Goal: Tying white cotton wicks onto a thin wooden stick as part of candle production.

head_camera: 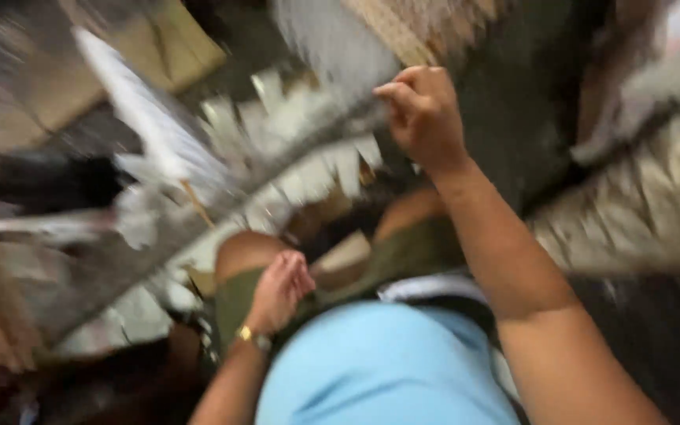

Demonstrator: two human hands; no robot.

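The long grey strip fringed with pale paper-like tabs looks matt and thin, though blur hides its exact make. The light blue shirt is smooth, matt cloth; the olive green shorts are a heavier matt fabric. A gold-coloured wristband glints like metal. Brown cardboard-like sheets look dull and flat.
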